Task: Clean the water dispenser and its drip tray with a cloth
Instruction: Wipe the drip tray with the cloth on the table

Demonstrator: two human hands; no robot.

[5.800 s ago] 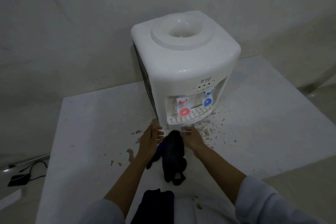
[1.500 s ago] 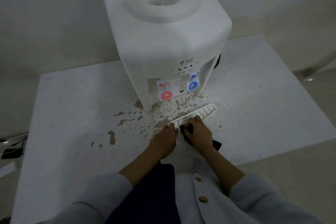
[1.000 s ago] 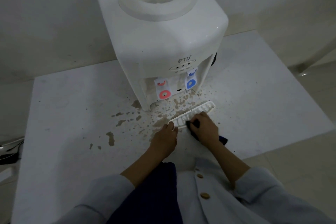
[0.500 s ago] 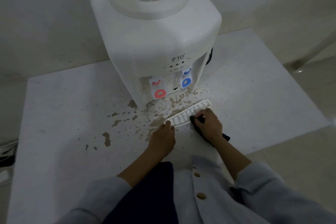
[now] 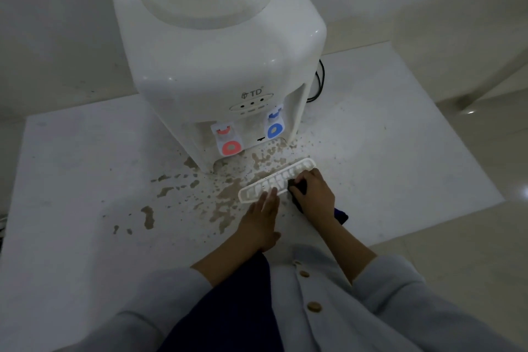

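The white water dispenser (image 5: 217,46) stands at the back of the white table (image 5: 71,186), with a red tap (image 5: 230,147) and a blue tap (image 5: 274,129). Its slotted white drip tray (image 5: 281,177) lies out on the table in front of it, slanting up to the right. My left hand (image 5: 261,218) presses its fingertips on the tray's near left end. My right hand (image 5: 314,197) grips a dark cloth (image 5: 298,188) and holds it against the tray's right half. A corner of the cloth (image 5: 341,216) sticks out behind my wrist.
Brown splatter stains (image 5: 200,197) spread over the table in front and to the left of the dispenser. A black power cord (image 5: 318,83) hangs at the dispenser's right side. The table's right edge (image 5: 457,168) borders a tiled floor.
The tray has come out of the dispenser since the first frame. Over the last second my right hand slid the cloth rightwards along the tray, while my left hand kept holding the tray's left end.
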